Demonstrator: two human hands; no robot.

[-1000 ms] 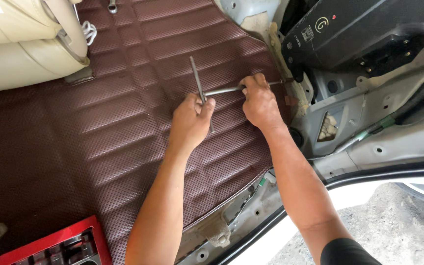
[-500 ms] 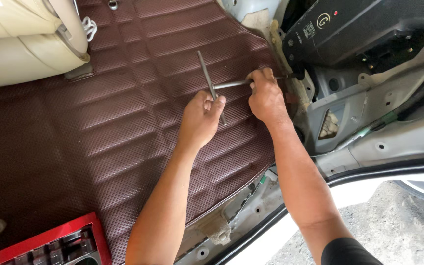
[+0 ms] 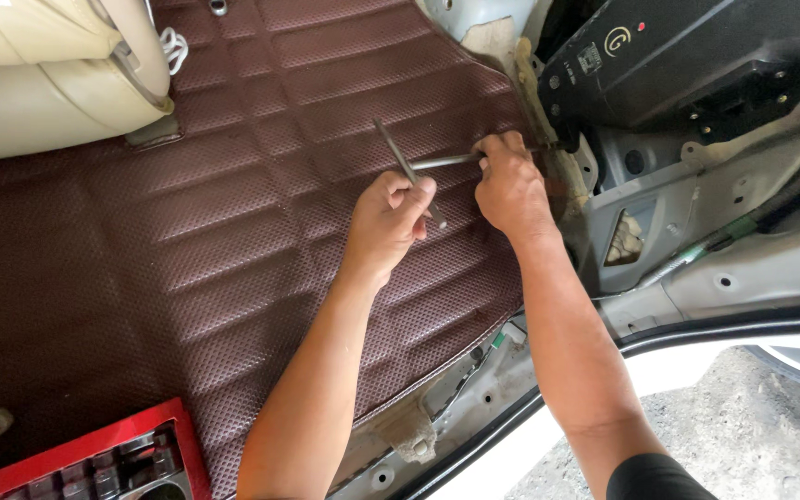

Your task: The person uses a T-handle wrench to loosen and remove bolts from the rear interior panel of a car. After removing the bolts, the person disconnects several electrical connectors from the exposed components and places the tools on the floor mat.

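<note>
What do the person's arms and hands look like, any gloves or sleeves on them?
Both hands are bare: no gloves, rings or watch show on the left hand or right hand. Both forearms are uncovered. A black sleeve covers the right upper arm at the frame's bottom edge; the left arm's sleeve is out of view.

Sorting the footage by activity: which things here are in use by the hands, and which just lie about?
In use:
left hand on the crossbar of the T-handle wrench
right hand on the wrench's shaft by the door sill

Lying about:
red socket tray
beige seat
brown quilted floor mat
</note>
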